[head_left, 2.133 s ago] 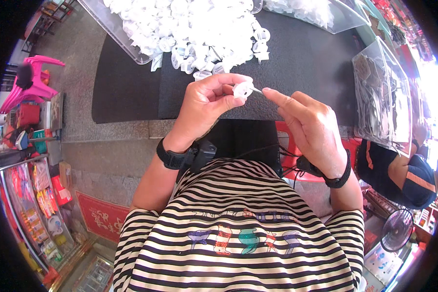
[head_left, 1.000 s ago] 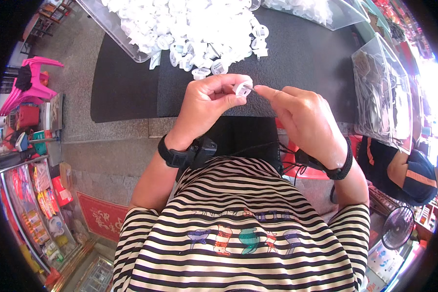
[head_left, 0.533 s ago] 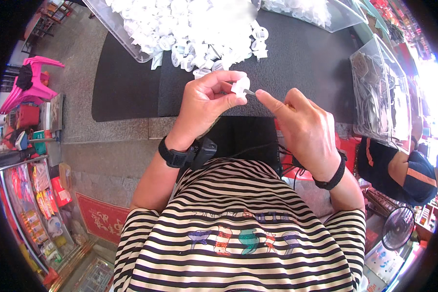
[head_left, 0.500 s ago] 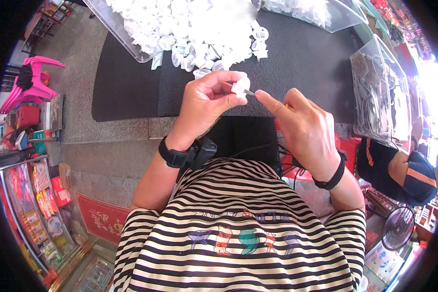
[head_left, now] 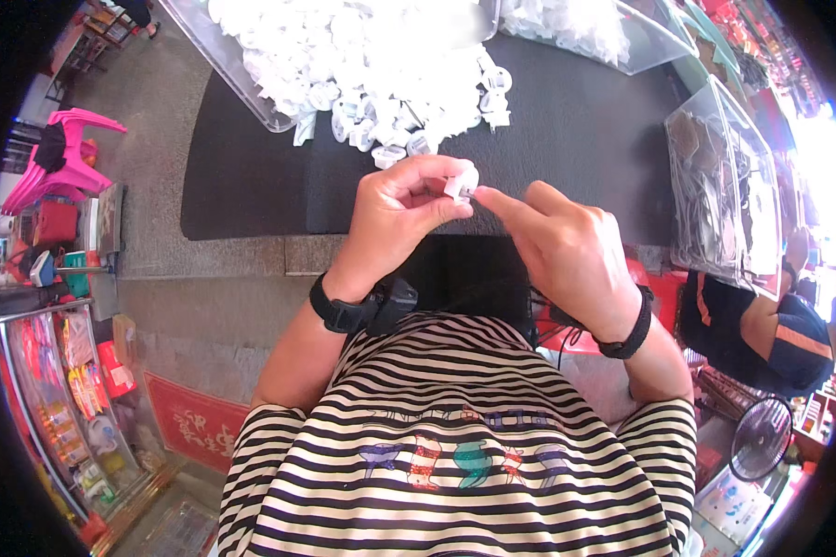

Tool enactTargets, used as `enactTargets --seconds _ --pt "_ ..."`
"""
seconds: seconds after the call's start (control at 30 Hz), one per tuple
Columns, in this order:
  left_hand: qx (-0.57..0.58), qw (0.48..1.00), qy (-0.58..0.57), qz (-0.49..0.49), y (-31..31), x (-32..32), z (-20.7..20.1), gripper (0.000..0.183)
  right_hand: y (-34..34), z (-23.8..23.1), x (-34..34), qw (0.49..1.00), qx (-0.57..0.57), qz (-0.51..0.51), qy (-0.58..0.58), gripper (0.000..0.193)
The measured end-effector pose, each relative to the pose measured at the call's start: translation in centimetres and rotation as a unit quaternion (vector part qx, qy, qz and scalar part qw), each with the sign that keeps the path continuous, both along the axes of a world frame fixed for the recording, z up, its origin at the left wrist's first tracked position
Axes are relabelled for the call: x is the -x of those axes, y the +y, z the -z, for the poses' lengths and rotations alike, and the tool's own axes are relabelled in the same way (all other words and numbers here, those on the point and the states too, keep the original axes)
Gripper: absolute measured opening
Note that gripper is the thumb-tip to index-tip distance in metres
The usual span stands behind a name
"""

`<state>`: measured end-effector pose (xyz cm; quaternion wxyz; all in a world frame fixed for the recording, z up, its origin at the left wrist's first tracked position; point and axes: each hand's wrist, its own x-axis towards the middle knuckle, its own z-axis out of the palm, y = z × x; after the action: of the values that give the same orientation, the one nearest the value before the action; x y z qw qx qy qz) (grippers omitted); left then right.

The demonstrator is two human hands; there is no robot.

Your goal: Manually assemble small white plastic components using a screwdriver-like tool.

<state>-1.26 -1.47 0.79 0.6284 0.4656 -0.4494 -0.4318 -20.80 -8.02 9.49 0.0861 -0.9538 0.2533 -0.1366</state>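
My left hand (head_left: 404, 209) pinches a small white plastic piece (head_left: 462, 183) between thumb and forefinger, just above the table's near edge. Meeting it from the right is my right hand (head_left: 571, 251), its forefinger stretched toward the piece and its other fingers curled. Between that fingertip and the white piece a short bit of thin dark metal strip (head_left: 471, 193) shows, its far end inside the plastic. My right thumb is hidden behind the hand. Beyond my hands lies a big heap of similar white plastic pieces (head_left: 344, 70), some spilled onto the black table mat (head_left: 576, 130).
A clear bin (head_left: 251, 97) borders the heap; another clear bin (head_left: 655, 51) with white parts stands at the back right. At right, a clear box (head_left: 724, 186) holds flat metal strips. A person's leg (head_left: 762, 325) and a fan (head_left: 760, 438) are beyond it. Pink stools (head_left: 70, 162) stand left.
My right forefinger has moved left toward the white piece, and less of the metal strip shows between them. Both hands sit slightly lower in view; the left still holds the piece.
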Motion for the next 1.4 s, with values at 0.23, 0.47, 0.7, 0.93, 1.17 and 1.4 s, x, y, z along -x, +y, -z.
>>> enactTargets --seconds 0.23,0.47,0.7,0.93,1.17,1.4 --pt "0.014 0.999 0.035 0.035 -0.2 1.8 -0.9 0.031 -2.5 3.1 -0.7 0.925 -0.281 0.005 -0.256 0.039" --pt "0.115 0.992 -0.017 0.039 -0.7 1.5 -2.0 0.039 -4.1 0.3 -1.4 0.763 -0.576 0.062 -0.287 0.034" --pt "0.08 0.996 0.022 0.032 -0.2 1.0 -2.7 0.059 -18.7 -8.6 -2.5 0.903 -0.199 0.09 -0.369 0.03" --pt "0.024 0.999 -0.018 0.036 0.9 -0.4 -0.8 0.043 -13.4 -1.5 -3.5 0.985 -0.143 0.063 -0.072 0.025" --pt "0.017 0.998 -0.022 0.056 0.2 0.2 -0.6 0.04 -10.9 3.4 -5.0 0.977 -0.146 0.127 -0.087 0.042" --pt "-0.004 0.998 -0.009 0.057 0.2 0.4 -0.4 0.046 -8.8 3.4 -2.4 0.956 -0.224 0.091 -0.166 0.047"
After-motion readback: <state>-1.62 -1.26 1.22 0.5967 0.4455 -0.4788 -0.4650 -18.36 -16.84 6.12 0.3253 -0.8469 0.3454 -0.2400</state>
